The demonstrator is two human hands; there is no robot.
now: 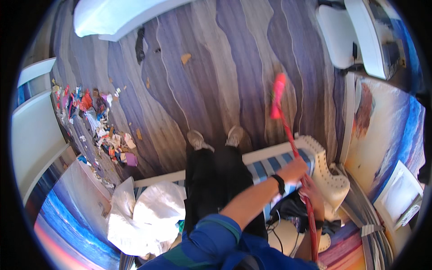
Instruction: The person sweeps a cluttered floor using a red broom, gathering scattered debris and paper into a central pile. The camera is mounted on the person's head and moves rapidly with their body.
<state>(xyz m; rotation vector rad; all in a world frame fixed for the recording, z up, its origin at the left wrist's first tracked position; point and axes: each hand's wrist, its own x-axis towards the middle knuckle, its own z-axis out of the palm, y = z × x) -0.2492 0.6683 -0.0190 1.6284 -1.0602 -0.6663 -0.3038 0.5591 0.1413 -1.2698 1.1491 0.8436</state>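
A broom with a red handle and a bright pink head slants across my right side. The head is over the striped floor and blurred; I cannot tell if its bristles touch the floor. My left hand, with a black band on the wrist, reaches across my body and grips the handle. Closer to me, my right hand is closed around the same handle. Below both hands lie a black cloth or bag and some cables on the sofa.
A heap of mixed litter spreads over the floor at left, with stray scraps farther off. Close behind me stands a sofa with a studded arm and white bags. White furniture and a white chair stand ahead.
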